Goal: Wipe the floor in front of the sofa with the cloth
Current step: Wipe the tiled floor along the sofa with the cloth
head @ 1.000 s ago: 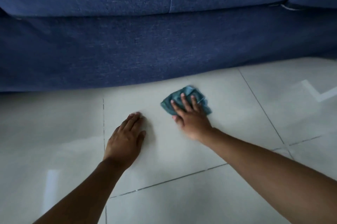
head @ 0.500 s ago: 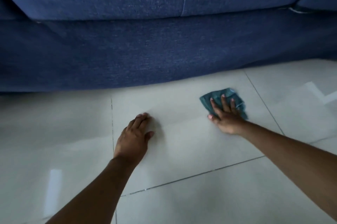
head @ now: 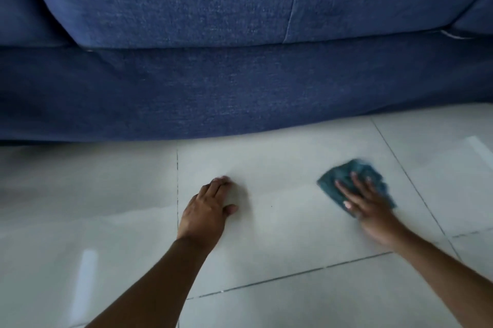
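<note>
Cloth on tiled floor, under right hand

Cloth (head: pixel 354 178): teal, crumpled, flat on pale floor (head: pixel 280 221), right of centre, near sofa (head: pixel 213 93) but apart from its base; edges blurred.
Right hand (head: pixel 366 206): palm down on cloth, fingers (head: pixel 344 189) spread wide and pressed flat, not curled round the fabric; thumb at near-left edge of cloth. Forearm entering from lower right.
Left hand (head: pixel 206 210): palm down on bare tile, well left of cloth, fingers close together, thumb out to the right; holding nothing. Just right of a grout line (head: pixel 177 181).
Sofa: blue fabric, seat cushion (head: pixel 173 13) overhanging base, filling upper half of view.
Floor: glossy, light grey tiles, dark grout lines, pale reflections at left and far right.
</note>
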